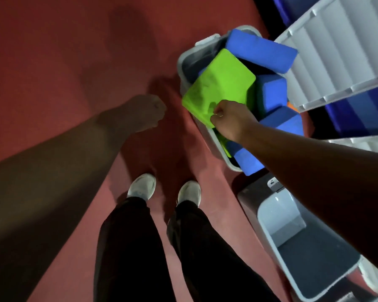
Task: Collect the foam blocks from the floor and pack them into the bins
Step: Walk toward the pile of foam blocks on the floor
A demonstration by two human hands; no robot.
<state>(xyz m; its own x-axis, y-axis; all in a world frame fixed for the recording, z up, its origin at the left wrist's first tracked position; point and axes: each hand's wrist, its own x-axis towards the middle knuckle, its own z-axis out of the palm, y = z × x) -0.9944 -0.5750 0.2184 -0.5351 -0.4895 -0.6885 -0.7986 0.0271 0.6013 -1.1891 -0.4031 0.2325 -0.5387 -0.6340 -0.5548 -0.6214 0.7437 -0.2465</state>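
Directly below the head camera, a red floor (52, 62) is seen, with two white shoes (142, 186) and dark trouser legs at the bottom of the view. To the right, a grey bin (180, 68) is heaped with blue foam blocks (260, 51) that rise above its rim. A green foam block (223, 83) is laid on top of the heap, tilted, and its near end overhangs the bin's left rim.

The block's near edge is gripped by the right hand (229, 120), with the fingers (216, 112) clenched round it. From those fingers the block extends forward and slightly to the left. Its long axis runs away from the person, up the view and to the right, roughly in line with the bin. Whether its far end rests on the blue blocks cannot be told for certain, as that edge is blurred.

The left hand (146, 112) is held over bare floor, just left of the bin, curled into a fist with nothing in it. The right hand is therefore the one on the block.

A second grey bin (277, 243), with nothing seen inside, stands nearer the person, partly under the right forearm. The block will probably have to be pushed down and forward along its long axis to seat it.
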